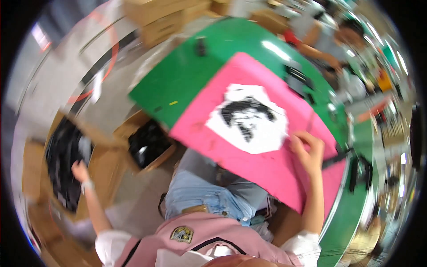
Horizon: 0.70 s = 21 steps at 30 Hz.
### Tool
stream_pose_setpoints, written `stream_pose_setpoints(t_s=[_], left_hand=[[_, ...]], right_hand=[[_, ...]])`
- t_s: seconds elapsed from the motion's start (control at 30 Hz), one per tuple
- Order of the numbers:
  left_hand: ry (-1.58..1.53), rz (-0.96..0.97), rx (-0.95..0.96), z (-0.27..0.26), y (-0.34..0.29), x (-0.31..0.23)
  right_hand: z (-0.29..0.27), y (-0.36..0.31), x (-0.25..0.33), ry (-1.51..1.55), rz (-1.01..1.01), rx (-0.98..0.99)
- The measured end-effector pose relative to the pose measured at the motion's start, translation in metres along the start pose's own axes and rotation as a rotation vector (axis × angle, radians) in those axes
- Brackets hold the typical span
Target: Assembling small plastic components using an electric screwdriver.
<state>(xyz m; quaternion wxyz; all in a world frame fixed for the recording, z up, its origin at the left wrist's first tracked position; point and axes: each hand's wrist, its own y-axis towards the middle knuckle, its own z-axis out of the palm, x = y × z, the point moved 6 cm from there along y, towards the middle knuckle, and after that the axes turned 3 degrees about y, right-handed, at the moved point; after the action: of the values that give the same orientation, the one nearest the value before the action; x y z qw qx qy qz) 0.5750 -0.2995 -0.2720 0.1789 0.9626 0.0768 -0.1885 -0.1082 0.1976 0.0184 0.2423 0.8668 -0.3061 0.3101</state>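
Note:
My left hand (80, 171) reaches out over an open cardboard box (104, 173) at the left, which holds black glossy pieces (62, 164). Its fingers look curled and are blurred; whatever they may hold is hidden. My right hand (310, 151) is above a pink mat (204, 133), with thumb and forefinger bent together in a pinch. Anything between those fingertips is too small to make out. Just left of that hand lies a white sheet-like piece (267, 138) with a ragged outline. Black patches or small black pieces (244, 111) cover its middle.
The mat lies on a green table (178, 80). A smaller box (153, 162) of black pieces stands beside my legs. Dark objects (297, 78) sit at the table's far right, and a black tool (336, 159) near my right hand. Another person (316, 49) works across the table.

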Motion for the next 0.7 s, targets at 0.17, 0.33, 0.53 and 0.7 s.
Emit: stream_pose_setpoints(t_s=[0.17, 0.33, 0.53, 0.7], left_hand=[[-0.553, 0.166, -0.179, -0.045, 0.006, -0.187], [-1.007, 0.512, -0.053, -0.103, -0.065, -0.416], [-1.481, 0.829, 0.607, -0.151, -0.223, -0.623], [-1.324, 0.707, 1.129, -0.13, -0.291, -0.691]], right_hand=[[-0.018, 0.019, -0.004, -0.334, -0.173, -0.1], [-0.036, 0.092, -0.057, -0.408, -0.1, -0.387], [0.004, 0.157, -0.094, -0.634, 0.173, -0.455], [-0.011, 0.138, -0.048, -0.462, -0.027, -0.655]])
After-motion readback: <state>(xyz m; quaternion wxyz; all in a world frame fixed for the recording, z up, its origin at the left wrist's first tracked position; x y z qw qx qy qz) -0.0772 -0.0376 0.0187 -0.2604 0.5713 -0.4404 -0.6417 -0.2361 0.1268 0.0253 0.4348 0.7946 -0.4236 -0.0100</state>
